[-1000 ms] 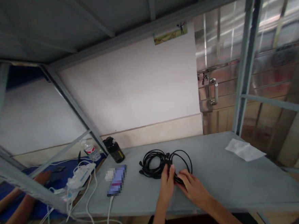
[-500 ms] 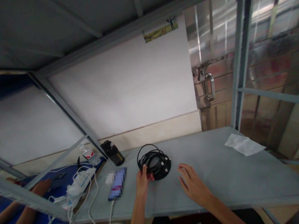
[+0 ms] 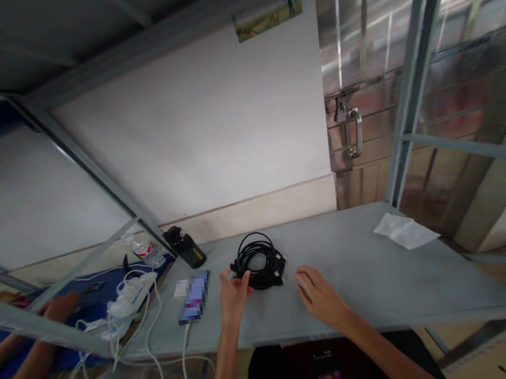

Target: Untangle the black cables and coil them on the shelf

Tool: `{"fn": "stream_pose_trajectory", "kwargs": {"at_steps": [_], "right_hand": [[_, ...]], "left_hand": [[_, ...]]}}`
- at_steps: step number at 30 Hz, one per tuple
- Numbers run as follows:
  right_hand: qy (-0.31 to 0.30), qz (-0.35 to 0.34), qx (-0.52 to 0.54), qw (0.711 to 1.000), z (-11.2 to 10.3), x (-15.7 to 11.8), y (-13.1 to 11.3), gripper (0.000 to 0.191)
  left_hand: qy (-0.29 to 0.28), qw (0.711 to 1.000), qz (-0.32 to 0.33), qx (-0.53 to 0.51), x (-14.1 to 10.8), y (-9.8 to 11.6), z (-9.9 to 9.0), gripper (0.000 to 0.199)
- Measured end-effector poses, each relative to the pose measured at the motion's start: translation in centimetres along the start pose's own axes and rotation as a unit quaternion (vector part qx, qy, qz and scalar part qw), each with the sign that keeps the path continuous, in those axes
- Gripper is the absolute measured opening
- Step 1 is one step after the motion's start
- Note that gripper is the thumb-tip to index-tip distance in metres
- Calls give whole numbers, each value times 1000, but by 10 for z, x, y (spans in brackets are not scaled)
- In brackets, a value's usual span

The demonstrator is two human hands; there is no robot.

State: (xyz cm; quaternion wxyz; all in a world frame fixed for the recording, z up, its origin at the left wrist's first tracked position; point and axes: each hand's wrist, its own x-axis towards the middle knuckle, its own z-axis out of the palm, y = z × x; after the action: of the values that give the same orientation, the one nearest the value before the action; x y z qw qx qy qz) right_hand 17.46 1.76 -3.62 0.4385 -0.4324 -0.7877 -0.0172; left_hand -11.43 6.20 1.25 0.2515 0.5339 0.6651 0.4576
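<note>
A coil of thin black cable (image 3: 263, 282), with small pale connector tips on its right side, lies on the grey tabletop (image 3: 348, 258). At its front left edge is my left hand (image 3: 235, 292), thumb and fingers closed around a part of the loops. Some of those fingertips are hidden by the cable. My right hand (image 3: 320, 297) rests just right of the coil, apart from it, with loosely bent fingers and nothing seen in them.
A phone (image 3: 196, 297) on a white cord and a black bottle (image 3: 185, 249) stand left. Further left are a power strip (image 3: 130, 299) with tangled white cords, a clear plastic bottle (image 3: 147, 253) and another person's arm (image 3: 47, 342). White paper (image 3: 405, 231) lies right. Metal posts (image 3: 415, 97) frame the table.
The view has tilted down slightly. My left hand has shifted left along the coil's edge and its fingers have moved apart a little. The right hand stays beside the coil, slightly more curled.
</note>
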Motion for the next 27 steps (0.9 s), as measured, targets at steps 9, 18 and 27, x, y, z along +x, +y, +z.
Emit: {"fn": "stream_pose_trajectory", "kwargs": {"at_steps": [9, 18, 27], "right_hand": [[-25, 21, 12, 999, 0, -1, 3, 26], [-26, 33, 38, 998, -1, 0, 5, 23], [-56, -3, 20, 998, -22, 4, 0, 45]], "left_hand": [[-63, 903, 356, 231, 5, -14, 15, 38], [-100, 925, 277, 238, -3, -9, 44, 33], [-236, 915, 307, 111, -58, 36, 107, 33]]}}
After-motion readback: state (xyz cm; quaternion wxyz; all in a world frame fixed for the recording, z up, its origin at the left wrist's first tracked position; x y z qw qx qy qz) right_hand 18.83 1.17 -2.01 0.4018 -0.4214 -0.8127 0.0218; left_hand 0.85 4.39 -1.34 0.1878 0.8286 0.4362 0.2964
